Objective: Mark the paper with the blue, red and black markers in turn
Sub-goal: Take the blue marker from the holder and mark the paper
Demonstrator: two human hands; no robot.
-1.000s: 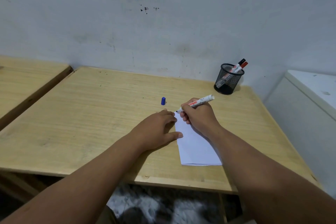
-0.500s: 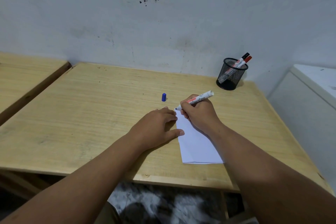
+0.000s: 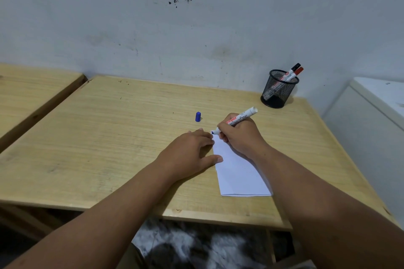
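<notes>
A folded white paper (image 3: pixel 238 172) lies on the wooden table (image 3: pixel 109 137). My right hand (image 3: pixel 240 135) grips the uncapped blue marker (image 3: pixel 240 119), its blue tip touching the paper's far left corner. My left hand (image 3: pixel 190 155) lies flat, fingers spread, pressing the paper's left edge. The blue cap (image 3: pixel 198 116) stands on the table just beyond my hands. The red marker (image 3: pixel 294 74) and the black marker (image 3: pixel 291 70) stick out of a black mesh cup (image 3: pixel 277 91) at the back right.
A white wall rises right behind the table. A second wooden table (image 3: pixel 28 94) adjoins on the left. A white cabinet (image 3: pixel 376 120) stands close to the right edge.
The view has shifted slightly. The marker tip stays at the paper's far left corner; both hands keep nearly the same place.
</notes>
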